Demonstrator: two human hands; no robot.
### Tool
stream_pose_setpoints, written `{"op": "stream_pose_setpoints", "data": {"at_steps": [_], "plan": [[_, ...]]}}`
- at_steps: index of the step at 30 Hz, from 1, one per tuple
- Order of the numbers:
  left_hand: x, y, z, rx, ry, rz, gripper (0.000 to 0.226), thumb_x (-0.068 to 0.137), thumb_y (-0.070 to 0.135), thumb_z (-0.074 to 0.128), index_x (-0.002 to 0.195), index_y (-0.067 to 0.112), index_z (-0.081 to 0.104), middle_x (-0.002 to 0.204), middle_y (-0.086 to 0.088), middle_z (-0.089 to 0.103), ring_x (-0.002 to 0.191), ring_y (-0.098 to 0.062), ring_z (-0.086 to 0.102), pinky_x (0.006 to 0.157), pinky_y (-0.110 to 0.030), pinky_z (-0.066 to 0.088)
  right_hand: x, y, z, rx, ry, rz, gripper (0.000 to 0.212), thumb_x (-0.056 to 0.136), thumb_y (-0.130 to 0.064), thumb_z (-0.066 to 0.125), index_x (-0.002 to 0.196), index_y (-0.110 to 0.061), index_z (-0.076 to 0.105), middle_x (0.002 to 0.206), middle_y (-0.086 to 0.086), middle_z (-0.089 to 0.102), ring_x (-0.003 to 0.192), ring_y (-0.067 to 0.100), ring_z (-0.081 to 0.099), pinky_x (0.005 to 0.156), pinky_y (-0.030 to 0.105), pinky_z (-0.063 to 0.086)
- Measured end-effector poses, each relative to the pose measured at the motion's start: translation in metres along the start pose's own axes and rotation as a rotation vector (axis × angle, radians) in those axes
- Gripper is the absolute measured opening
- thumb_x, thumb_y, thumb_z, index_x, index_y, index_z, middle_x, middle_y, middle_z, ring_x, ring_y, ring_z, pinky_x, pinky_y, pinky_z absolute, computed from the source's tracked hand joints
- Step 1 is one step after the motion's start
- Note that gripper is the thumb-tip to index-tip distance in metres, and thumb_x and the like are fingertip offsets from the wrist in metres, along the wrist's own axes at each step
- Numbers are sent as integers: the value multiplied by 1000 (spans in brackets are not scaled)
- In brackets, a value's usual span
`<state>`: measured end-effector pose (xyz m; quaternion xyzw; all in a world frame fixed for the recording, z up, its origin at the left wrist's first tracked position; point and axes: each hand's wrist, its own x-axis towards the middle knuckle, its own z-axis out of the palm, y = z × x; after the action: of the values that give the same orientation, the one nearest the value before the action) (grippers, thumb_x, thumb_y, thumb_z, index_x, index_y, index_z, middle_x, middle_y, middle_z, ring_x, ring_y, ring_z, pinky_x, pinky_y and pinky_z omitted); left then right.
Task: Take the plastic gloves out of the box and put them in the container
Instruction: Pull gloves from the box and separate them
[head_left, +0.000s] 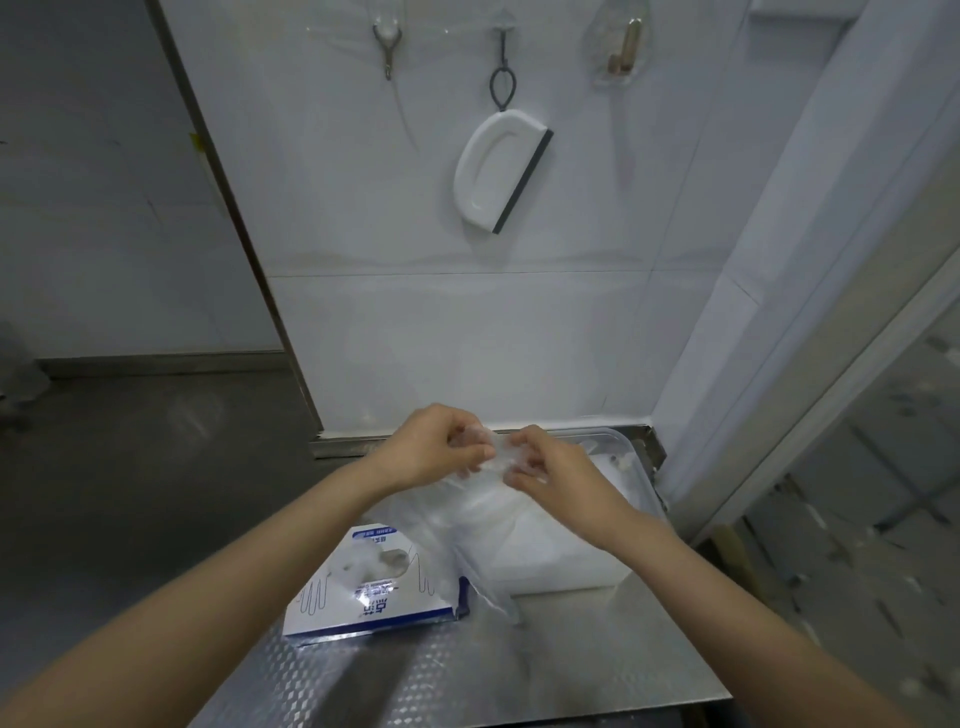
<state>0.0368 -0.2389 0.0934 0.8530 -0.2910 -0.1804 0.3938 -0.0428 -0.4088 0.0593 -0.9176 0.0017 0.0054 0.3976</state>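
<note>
- We see the container (621, 435), a clear plastic tub, standing at the far right corner of the metal table (467, 675), close against the tiled wall (441, 322). Something white lies inside it, but we cannot tell what it is.
- The left hand (434, 447) is above the left edge of the container. Its grip is closed: thumb and curled fingers pinch the top of the plastic gloves (467, 514).
- The right hand (558, 470) is above the container, just beside the left hand. Its grip is also closed, and the fingertips pinch the same thin plastic from the other side.
- The plastic gloves are a clear, crumpled bunch. They are held up between the two hands and hang down over the left front part of the container. The lowest end reaches the table just in front of the container's left corner.
- The box (363, 587), white with blue edges, lies flat on the table just to the left of the container and a little nearer to us. Its top opening faces up, and some clear plastic shows in it.
- On the wall above the container hangs a white squeegee (498, 171) with a dark blade, from one of several hooks (387, 44).
</note>
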Motion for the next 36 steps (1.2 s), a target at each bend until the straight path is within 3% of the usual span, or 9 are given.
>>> {"op": "stream_pose_setpoints", "data": {"at_steps": [3, 6, 8, 11, 16, 22, 25, 30, 36], "plan": [[7, -7, -9, 24, -3, -36, 16, 86, 15, 68, 71, 20, 66, 52, 14, 62, 52, 4, 57, 61, -12, 44, 7, 8, -15, 204, 45, 41, 13, 83, 1, 66, 82, -10, 60, 84, 7, 68, 71, 7, 66, 69, 19, 52], [18, -6, -15, 57, 61, -37, 19, 86, 17, 68, 67, 20, 66, 63, 9, 67, 62, -2, 60, 71, -23, 48, 15, 7, -37, 172, 84, 25, 10, 84, 4, 64, 80, -6, 62, 80, 4, 68, 61, -6, 63, 62, 6, 45], [26, 6, -17, 38, 169, 11, 20, 86, 16, 67, 67, 23, 64, 75, 0, 70, 74, -10, 63, 79, -29, 50, 22, 8, -52, 123, 164, -19, 15, 85, 1, 65, 80, -13, 63, 78, -4, 68, 66, -10, 63, 64, 7, 46], [25, 36, -19, -4, 372, 180, 13, 88, 14, 64, 76, 20, 63, 81, 8, 67, 81, -11, 63, 79, -24, 48, 26, 1, -71, 38, 426, -165, 16, 84, -2, 67, 81, -17, 64, 74, -20, 62, 73, -14, 61, 69, 6, 44], [4, 53, -13, 36, 477, 538, 5, 87, 15, 59, 82, 16, 58, 98, 1, 61, 95, -4, 58, 87, -16, 42, 3, -7, -87, -111, 677, -441, 15, 84, 5, 61, 90, -7, 68, 88, -5, 65, 86, 4, 57, 80, 9, 42], [-14, -3, 30, 412, 165, 504, 12, 85, 29, 50, 85, 22, 59, 112, 5, 59, 106, -6, 49, 92, -17, 33, -20, 52, -53, -346, 334, -515, 15, 77, -2, 64, 86, -12, 70, 85, -4, 69, 81, 12, 61, 76, 24, 46], [-8, -30, 57, 615, 42, 504, 3, 80, 17, 64, 82, 19, 63, 105, 2, 64, 101, -10, 52, 88, -21, 36, -19, 77, -30, -433, 121, -408, 17, 75, -3, 66, 84, -17, 72, 83, -6, 71, 78, 11, 64, 72, 28, 52], [6, -47, 90, 821, -157, 325, 20, 93, 14, 47, 106, 12, 62, 125, -2, 51, 114, -19, 46, 99, -26, 29, -7, 91, -3, -504, -157, -160, 24, 94, -12, 51, 111, -18, 68, 110, -2, 67, 103, 16, 58, 86, 25, 41], [23, -49, 108, 1042, -343, 220, 24, 93, 10, 46, 113, 5, 60, 125, -10, 51, 115, -24, 44, 102, -33, 31, 4, 108, 8, -420, -422, 101, 24, 92, -14, 57, 115, -17, 64, 120, 0, 63, 111, 16, 58, 91, 25, 44]]}}
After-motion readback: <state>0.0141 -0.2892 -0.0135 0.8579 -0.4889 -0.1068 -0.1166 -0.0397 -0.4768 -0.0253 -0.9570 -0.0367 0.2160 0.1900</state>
